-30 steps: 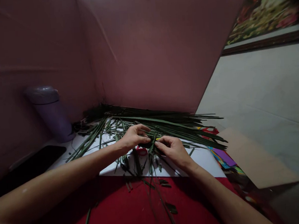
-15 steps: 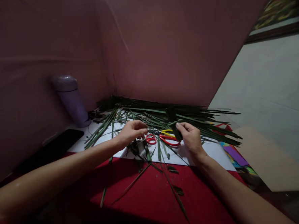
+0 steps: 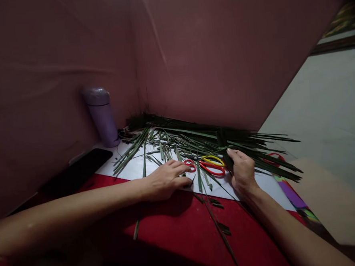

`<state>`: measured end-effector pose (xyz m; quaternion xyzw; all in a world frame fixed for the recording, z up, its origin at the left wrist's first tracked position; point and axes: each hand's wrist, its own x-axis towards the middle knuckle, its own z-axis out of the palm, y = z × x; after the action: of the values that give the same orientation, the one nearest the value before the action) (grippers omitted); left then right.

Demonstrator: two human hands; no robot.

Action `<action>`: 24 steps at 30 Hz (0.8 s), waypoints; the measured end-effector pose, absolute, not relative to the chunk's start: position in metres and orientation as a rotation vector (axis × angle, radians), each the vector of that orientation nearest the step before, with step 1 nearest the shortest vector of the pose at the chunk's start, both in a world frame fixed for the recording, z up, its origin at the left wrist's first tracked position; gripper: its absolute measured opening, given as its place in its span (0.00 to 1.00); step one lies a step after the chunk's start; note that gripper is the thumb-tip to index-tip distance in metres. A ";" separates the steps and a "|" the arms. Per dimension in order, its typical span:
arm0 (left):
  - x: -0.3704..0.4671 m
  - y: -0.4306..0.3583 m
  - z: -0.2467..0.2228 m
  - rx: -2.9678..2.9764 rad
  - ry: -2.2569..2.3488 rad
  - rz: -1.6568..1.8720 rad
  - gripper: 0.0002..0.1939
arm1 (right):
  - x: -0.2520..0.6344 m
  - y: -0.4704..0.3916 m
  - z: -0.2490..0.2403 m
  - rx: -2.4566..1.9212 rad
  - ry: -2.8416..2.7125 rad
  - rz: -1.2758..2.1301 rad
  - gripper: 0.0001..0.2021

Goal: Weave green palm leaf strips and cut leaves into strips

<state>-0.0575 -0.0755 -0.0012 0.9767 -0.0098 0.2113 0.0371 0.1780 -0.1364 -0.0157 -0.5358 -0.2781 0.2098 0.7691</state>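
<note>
Taking the tool with looped yellow and red handles (image 3: 213, 173) as the dial's centre, holds a dark green leaf piece (image 3: 223, 141) in the right hand (image 3: 243, 169), over at three o'clock, pinching it between thumb and bent fingers. Tilts the leaf piece close to upright toward one o'clock, near the handles, with a thin strip crossing it and running off toward ten.

Lowers the left hand (image 3: 168, 179) at nine o'clock over the front edge of the white sheet (image 3: 268, 188), palm down, fingers loosely curved, with a gap between thumb and index finger. Cannot tell of any scrap touched under the fingertips. Shows a small red loop (image 3: 194, 165) just beside that index finger, between hand and tool.

Spreads long green leaves (image 3: 183, 128) from ten o'clock through twelve to three, with short clippings (image 3: 162, 150) scattered toward ten. Leaves more scraps (image 3: 223, 227) at six, on the red cloth (image 3: 177, 233). Stands a purple bottle (image 3: 104, 123) farther off at ten, and lays a dark flat device (image 3: 92, 164) at nine, beyond the left hand.
</note>
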 end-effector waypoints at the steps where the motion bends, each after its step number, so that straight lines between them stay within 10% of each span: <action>1: -0.055 -0.069 -0.001 2.972 0.040 0.694 0.14 | 0.178 -0.135 -0.017 -1.161 -0.604 0.451 0.10; 9: -0.075 -0.042 -0.002 2.821 0.946 0.635 0.09 | 0.174 -0.131 -0.025 -1.158 -0.570 0.502 0.10; 24: -0.041 -0.060 -0.018 2.779 0.469 0.821 0.08 | 0.157 -0.141 -0.014 -1.238 -0.562 0.587 0.13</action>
<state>-0.0406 -0.0604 -0.0177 0.9416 0.1591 0.2782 0.1030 0.1566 -0.1412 -0.0140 -0.5641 -0.2559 0.2673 0.7382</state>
